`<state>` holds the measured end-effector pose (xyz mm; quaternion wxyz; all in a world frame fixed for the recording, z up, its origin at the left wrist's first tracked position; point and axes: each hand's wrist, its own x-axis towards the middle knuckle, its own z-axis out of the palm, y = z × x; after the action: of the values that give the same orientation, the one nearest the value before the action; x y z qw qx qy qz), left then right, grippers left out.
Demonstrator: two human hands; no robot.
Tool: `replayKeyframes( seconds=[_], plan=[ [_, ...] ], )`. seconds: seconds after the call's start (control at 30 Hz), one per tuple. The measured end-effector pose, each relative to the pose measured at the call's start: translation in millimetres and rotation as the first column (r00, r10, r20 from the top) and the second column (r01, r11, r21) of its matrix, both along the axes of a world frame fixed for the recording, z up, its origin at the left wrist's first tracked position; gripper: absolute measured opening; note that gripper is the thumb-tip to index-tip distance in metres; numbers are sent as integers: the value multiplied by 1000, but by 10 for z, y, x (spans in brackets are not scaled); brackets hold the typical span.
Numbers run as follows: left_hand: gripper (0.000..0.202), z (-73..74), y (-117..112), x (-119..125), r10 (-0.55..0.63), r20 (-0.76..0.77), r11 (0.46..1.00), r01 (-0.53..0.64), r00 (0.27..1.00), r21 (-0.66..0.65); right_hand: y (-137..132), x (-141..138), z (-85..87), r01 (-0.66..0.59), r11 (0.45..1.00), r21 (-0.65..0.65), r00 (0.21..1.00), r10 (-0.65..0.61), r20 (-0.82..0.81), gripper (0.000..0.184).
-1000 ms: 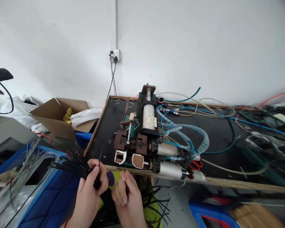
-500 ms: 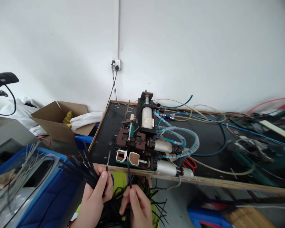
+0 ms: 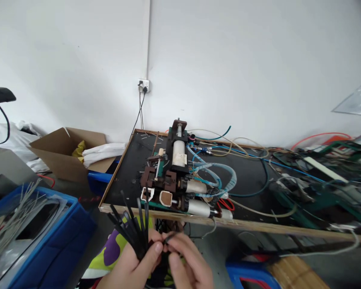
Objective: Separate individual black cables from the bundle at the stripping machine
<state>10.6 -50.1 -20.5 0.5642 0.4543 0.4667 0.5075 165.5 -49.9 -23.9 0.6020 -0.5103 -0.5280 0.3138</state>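
A bundle of black strips (image 3: 132,228) is shown clasped in the left hand (image 3: 135,267) at the near edge of the scene, the fingers being closed around its lower end while the free ends fan upward and to the left, in front of the near wooden edge of the worktable (image 3: 258,228). The right hand (image 3: 188,265) is seen just beside the left, its thumb and fingertips pinched on a single black strip (image 3: 170,237) that lies between the two hands; how far that strip runs below the fingers cannot be told. Beneath the hands, a cloth patterned in purple, yellow and white (image 3: 108,255) is partly visible, with further loose black strips hanging under the table edge. On the black tabletop beyond, a pneumatic fixture (image 3: 174,172) is mounted, with a white cylinder lying along it, brown blocks at its near end, and blue coiled hoses (image 3: 225,176) leading off to its right. Two small white-rimmed frames are placed at the near end of the fixture, close to the table edge. To the left, a blue crate (image 3: 63,237) holding pale strips is seen near, and an open cardboard box (image 3: 60,154) with white and yellow contents stands farther back. A wall socket (image 3: 143,85) with plugged cables is fixed on the white wall behind. Tangled cables and green parts are spread over the right part of the table.
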Motion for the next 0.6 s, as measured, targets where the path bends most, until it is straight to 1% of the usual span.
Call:
replayKeyframes(
  seconds=[0.07, 0.1, 0.17, 0.23, 0.3, 0.33, 0.4, 0.43, 0.53, 0.57, 0.6],
  plan=[
    [24, 39, 13, 6, 37, -59, 996, -32, 998, 83, 68, -246, 104, 36, 997, 68, 998, -31, -63, 27],
    [24, 51, 34, -2, 73, -73, 992, -65, 995, 110, 82, -324, 124, 79, 994, 76, 992, -71, -104, 28],
    [29, 50, 91, -39, 144, -84, 982, -131, 986, 138, 84, -410, 102, 148, 988, 38, 969, -138, -205, 33],
    [37, 23, 150, -88, 220, -108, 969, -204, 969, 138, 69, -450, 23, 143, 988, -55, 957, -152, -247, 35],
    [40, -5, 193, -128, 247, -151, 966, -230, 957, 120, 52, -490, -68, 92, 987, -134, 976, -116, -185, 34],
    [39, -13, 208, -140, 247, -175, 966, -228, 953, 121, 44, -514, -107, 65, 986, -153, 987, -86, -135, 34],
    [33, -9, 227, -154, 240, -210, 967, -215, 948, 137, 30, -559, -162, 22, 988, -153, 998, -31, -59, 33],
    [31, -1, 235, -159, 255, -218, 962, -225, 942, 156, 25, -576, -180, -4, 990, -143, 999, -4, -50, 33],
    [26, 24, 270, -182, 350, -224, 933, -317, 910, 171, 27, -599, -227, -120, 982, -149, 988, 104, -110, 38],
    [25, 29, 288, -190, 376, -213, 924, -349, 902, 153, 36, -602, -247, -172, 971, -166, 976, 146, -159, 42],
    [24, 35, 308, -195, 394, -165, 918, -378, 904, 119, 50, -607, -270, -224, 956, -190, 956, 178, -231, 47]
  ],
)
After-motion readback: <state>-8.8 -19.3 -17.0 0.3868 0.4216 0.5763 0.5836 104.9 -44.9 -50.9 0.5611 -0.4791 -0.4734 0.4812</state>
